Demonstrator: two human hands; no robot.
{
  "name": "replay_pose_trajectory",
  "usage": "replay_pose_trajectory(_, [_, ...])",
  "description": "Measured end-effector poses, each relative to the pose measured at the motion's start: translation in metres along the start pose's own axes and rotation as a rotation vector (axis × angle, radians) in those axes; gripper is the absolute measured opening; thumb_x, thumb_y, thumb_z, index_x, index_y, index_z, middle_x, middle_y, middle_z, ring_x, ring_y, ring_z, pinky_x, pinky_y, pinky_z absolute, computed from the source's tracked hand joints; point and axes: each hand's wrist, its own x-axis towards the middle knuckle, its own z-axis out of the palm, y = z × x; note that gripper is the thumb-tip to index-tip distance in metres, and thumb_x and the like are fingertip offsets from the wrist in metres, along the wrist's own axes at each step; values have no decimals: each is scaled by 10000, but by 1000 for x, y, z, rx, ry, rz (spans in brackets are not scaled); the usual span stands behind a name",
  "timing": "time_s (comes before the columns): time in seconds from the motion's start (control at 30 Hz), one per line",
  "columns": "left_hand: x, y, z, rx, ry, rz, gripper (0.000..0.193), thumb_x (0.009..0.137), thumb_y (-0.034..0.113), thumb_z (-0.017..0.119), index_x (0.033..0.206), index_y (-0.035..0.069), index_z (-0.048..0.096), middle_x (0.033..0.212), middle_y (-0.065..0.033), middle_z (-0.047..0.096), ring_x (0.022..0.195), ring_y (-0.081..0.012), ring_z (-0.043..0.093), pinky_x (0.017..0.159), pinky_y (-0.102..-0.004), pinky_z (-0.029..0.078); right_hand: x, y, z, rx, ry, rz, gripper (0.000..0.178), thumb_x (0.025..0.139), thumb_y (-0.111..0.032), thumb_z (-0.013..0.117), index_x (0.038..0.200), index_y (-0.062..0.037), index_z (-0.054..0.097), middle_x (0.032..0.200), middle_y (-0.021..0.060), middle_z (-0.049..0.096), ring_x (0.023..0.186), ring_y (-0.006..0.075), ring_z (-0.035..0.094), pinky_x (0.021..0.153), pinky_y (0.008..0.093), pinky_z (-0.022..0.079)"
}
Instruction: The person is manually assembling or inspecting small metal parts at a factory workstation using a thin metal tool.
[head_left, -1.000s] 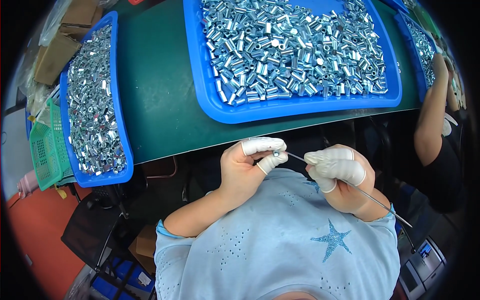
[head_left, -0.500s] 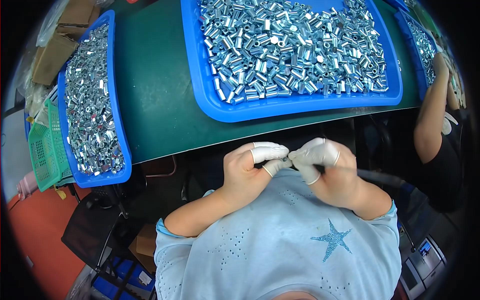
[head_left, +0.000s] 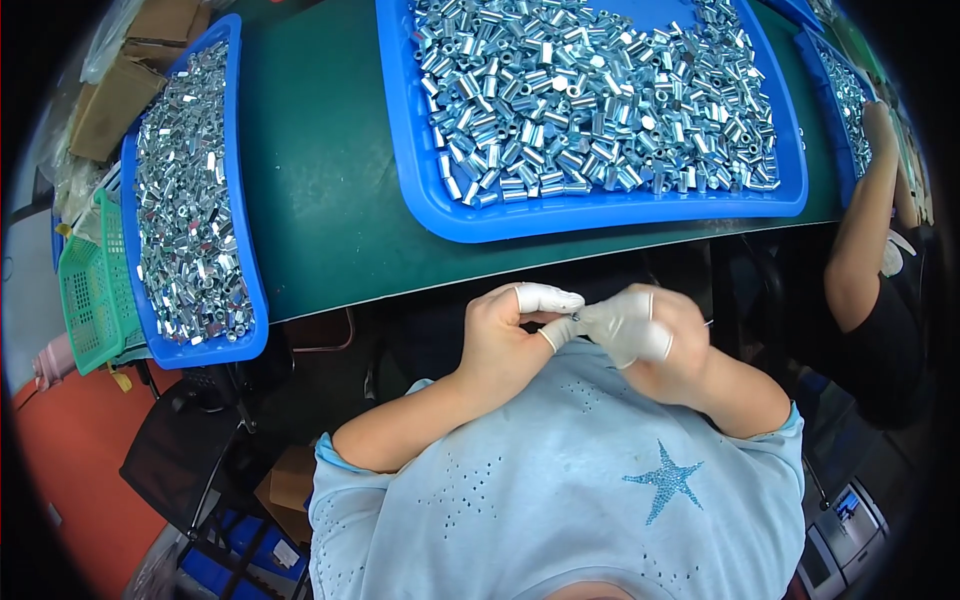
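Observation:
My left hand (head_left: 510, 335) is closed in a pinch, with white finger cots on its thumb and fingers. Its fingertips meet those of my right hand (head_left: 655, 340), also in white cots and closed, its fingers slightly smeared by motion. A small dark bit shows between the fingertips, but what it is stays hidden. Both hands are in front of my light blue shirt, just off the near table edge. Beyond them, a large blue tray (head_left: 600, 212) holds a heap of shiny hexagonal metal sleeves (head_left: 600, 110).
On the left stands a second blue tray (head_left: 258, 270) of small metal pieces, beside a green basket (head_left: 85, 300) and cardboard boxes (head_left: 118, 105). The table (head_left: 310, 170) is green. At right, another person's arm (head_left: 862, 235) reaches to a third blue tray (head_left: 815, 75).
My right hand's fingers have turned and folded over at the pinch, while the left stays nearly in place. The view has shifted slightly.

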Motion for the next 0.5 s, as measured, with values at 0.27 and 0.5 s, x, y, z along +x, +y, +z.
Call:
replay_pose_trajectory(0.27, [2,1,0,94,16,25,203,649,-29,740,822,11,642,834,-90,658,779,-149,642,693,-250,532,1,-3,-1,-9,0,12,148,720,103,610,789,1,528,795,161,599,591,222,596,512,267,482])
replay_pose_trajectory(0.5, [6,3,2,158,-35,95,190,660,-27,741,807,8,627,860,-94,653,776,-150,637,704,-253,529,1,-9,-8,132,66,231,163,745,104,599,842,-6,527,844,160,610,647,185,604,534,255,485])
